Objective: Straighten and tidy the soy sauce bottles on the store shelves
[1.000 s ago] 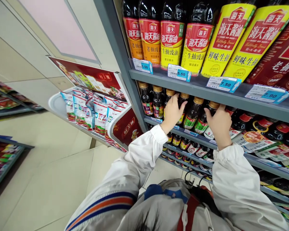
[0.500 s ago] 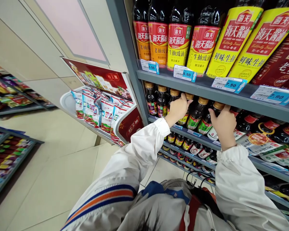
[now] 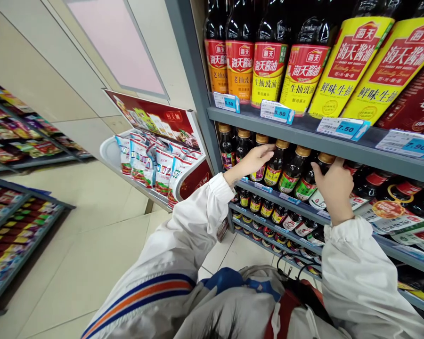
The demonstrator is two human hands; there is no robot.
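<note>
On the second shelf (image 3: 305, 203) stands a row of dark sauce bottles with gold caps. My left hand (image 3: 253, 162) reaches over the purple-labelled bottle (image 3: 257, 174), its fingers stretched and pointing at the neck of the yellow-labelled bottle (image 3: 273, 173). Whether the fingertips touch that bottle I cannot tell. Farther right, my right hand (image 3: 334, 186) has its thumb raised and spread from the fingers, with a gold-capped bottle (image 3: 326, 158) behind the gap. Its fingertips are partly hidden under the upper shelf. A green-labelled bottle (image 3: 290, 175) stands between the hands.
Large soy sauce bottles (image 3: 268, 70) fill the upper shelf (image 3: 286, 123), whose front edge bears price tags (image 3: 277, 112). More bottles lean at the right. A side rack (image 3: 127, 174) holds white snack-like packets (image 3: 164, 169). Other stocked shelves (image 3: 21, 235) stand left across tiled floor.
My left hand has come away from the gold cap of the yellow-labelled bottle, moving left with its fingers straightening. The right hand stays at about the same bottle. The view has shifted slightly.
</note>
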